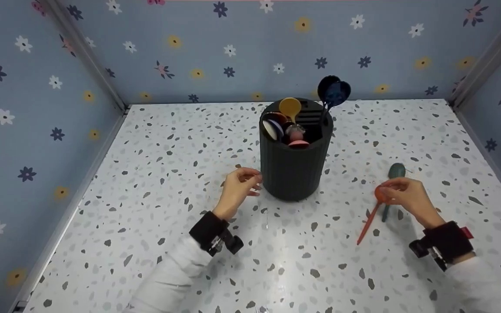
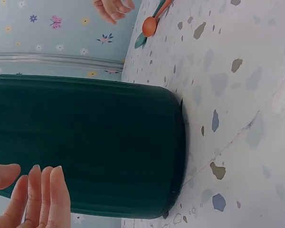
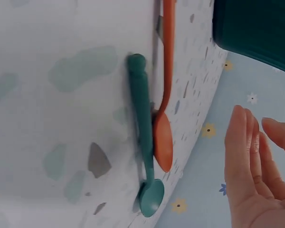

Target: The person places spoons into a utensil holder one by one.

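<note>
Head view, lower right: right hand (image 1: 409, 195) hovering, fingers loosely spread, just over orange spoon (image 1: 374, 208) and green spoon (image 1: 392, 182) lying on tabletop (image 1: 146, 182). Left hand (image 1: 238, 188) relaxed beside holder (image 1: 294, 165). Pinching one handle cleanly, avoiding dragging its neighbour.

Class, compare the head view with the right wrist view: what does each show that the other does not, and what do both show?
Only the head view shows the left hand beside the dark holder, and the spoons standing in it, among them a yellow spoon. Only the right wrist view shows the full green spoon lying on the table, handle to bowl. Both show the orange spoon, the right hand and the speckled table.
</note>
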A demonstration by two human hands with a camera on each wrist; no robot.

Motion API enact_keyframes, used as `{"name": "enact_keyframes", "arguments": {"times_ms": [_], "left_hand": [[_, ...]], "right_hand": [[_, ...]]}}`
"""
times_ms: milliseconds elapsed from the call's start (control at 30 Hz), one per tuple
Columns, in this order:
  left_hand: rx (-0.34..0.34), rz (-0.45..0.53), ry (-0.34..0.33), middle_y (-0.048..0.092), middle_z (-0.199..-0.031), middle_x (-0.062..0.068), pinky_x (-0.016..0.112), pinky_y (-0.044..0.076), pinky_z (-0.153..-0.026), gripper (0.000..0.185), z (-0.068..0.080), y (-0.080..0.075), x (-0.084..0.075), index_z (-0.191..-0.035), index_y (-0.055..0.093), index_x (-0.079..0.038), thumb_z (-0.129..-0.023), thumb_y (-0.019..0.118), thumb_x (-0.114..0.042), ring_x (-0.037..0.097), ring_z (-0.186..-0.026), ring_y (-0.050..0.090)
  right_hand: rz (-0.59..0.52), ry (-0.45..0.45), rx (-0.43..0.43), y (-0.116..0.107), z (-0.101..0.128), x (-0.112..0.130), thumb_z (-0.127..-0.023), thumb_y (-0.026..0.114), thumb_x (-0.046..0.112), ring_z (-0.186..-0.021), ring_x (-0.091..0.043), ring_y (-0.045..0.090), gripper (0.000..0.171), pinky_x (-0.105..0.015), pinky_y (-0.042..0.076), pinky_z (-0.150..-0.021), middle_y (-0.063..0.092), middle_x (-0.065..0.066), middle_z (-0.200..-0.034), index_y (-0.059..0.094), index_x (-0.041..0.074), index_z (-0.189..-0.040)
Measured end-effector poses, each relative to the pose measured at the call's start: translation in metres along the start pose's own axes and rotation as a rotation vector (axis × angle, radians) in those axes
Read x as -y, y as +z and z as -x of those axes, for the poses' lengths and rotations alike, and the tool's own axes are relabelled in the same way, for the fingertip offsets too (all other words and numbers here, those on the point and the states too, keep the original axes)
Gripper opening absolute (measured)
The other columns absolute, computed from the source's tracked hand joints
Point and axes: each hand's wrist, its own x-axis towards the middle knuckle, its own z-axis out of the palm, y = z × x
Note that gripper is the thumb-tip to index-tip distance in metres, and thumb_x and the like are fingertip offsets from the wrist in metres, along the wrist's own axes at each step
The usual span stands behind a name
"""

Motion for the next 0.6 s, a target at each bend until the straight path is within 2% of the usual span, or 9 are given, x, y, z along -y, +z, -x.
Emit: {"name": "enact_keyframes", "arguments": {"times_ms": [200, 367, 467, 600], "left_hand": [[0.040, -0.002, -0.007, 0.059, -0.092, 0.024, 0.029, 0.056, -0.061, 0.023, 0.004, 0.003, 0.004, -0.101, 0.056, 0.011, -0.084, 0.053, -0.003, 0.015, -0.065, 0.059], [0.056, -0.002, -0.006, 0.061, -0.085, 0.019, 0.029, 0.056, -0.059, 0.022, 0.006, 0.006, 0.008, -0.100, 0.056, 0.011, -0.083, 0.055, -0.003, 0.018, -0.065, 0.060], [0.075, -0.010, -0.010, 0.060, -0.088, 0.021, 0.029, 0.056, -0.059, 0.021, 0.007, 0.008, 0.010, -0.100, 0.057, 0.010, -0.083, 0.054, -0.003, 0.020, -0.067, 0.061], [0.112, -0.013, -0.014, 0.060, -0.089, 0.024, 0.030, 0.056, -0.060, 0.022, 0.010, 0.013, 0.013, -0.100, 0.056, 0.011, -0.084, 0.054, -0.003, 0.017, -0.065, 0.060]], "right_hand": [[0.044, 0.092, 0.032, 0.004, 0.000, -0.013, -0.085, 0.057, 0.006, -0.065, -0.012, 0.064, 0.033, -0.024, 0.055, -0.061, 0.064, -0.007, -0.078, 0.051, -0.020, -0.104], [0.095, 0.152, 0.074, 0.005, 0.000, -0.014, -0.086, 0.055, 0.005, -0.062, -0.011, 0.063, 0.034, -0.025, 0.055, -0.059, 0.065, -0.009, -0.076, 0.048, -0.022, -0.106], [0.123, 0.182, 0.099, 0.006, 0.000, -0.014, -0.085, 0.055, 0.004, -0.059, -0.012, 0.062, 0.031, -0.026, 0.055, -0.057, 0.065, -0.009, -0.072, 0.051, -0.021, -0.103], [0.175, 0.207, 0.099, 0.006, -0.003, -0.016, -0.084, 0.056, 0.006, -0.054, -0.012, 0.061, 0.026, -0.025, 0.055, -0.052, 0.064, -0.007, -0.066, 0.056, -0.018, -0.094]]}}
